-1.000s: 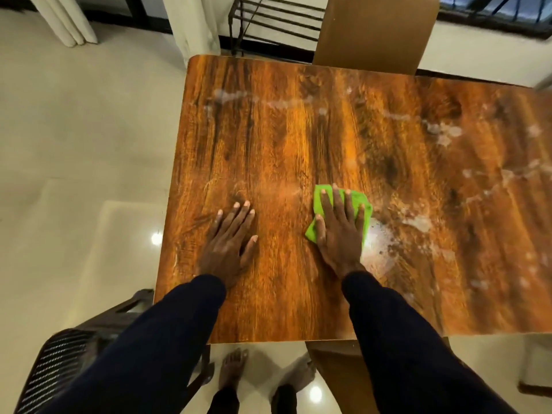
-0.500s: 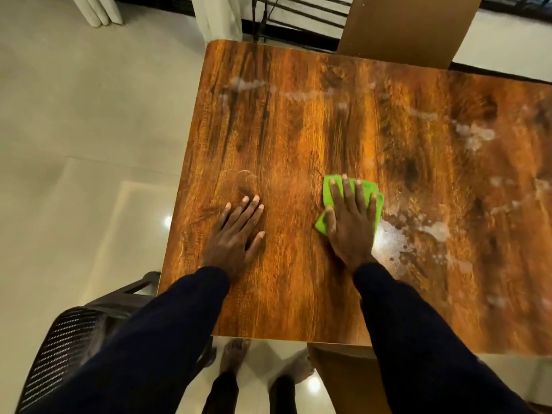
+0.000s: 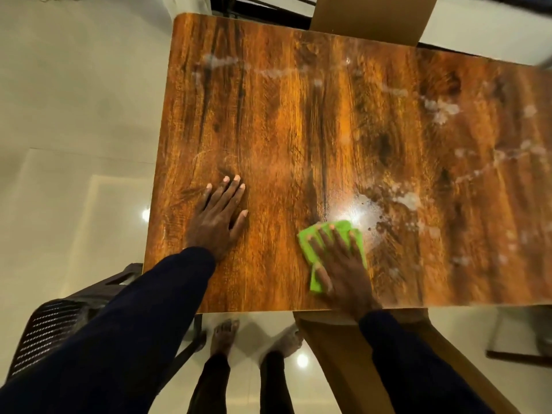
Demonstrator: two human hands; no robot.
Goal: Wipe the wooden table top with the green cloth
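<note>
The wooden table top (image 3: 298, 121) fills most of the view, glossy brown with white smears across its right half and along the far side. My right hand (image 3: 340, 264) lies flat on the folded green cloth (image 3: 310, 243), pressing it onto the wood close to the near edge, just below a bright wet patch (image 3: 364, 213). My left hand (image 3: 219, 213) rests flat on the bare wood to the left, fingers spread, holding nothing. Most of the cloth is hidden under my right hand.
A dark mesh chair (image 3: 50, 330) stands at the table's near left corner. A tan chair back (image 3: 373, 16) sits at the far edge, and another tan chair (image 3: 343, 348) is tucked under the near edge. My bare feet (image 3: 224, 336) stand on pale tiles.
My right hand has dragged the green cloth toward me, from the middle of the table to near its front edge. My left hand has stayed planted.
</note>
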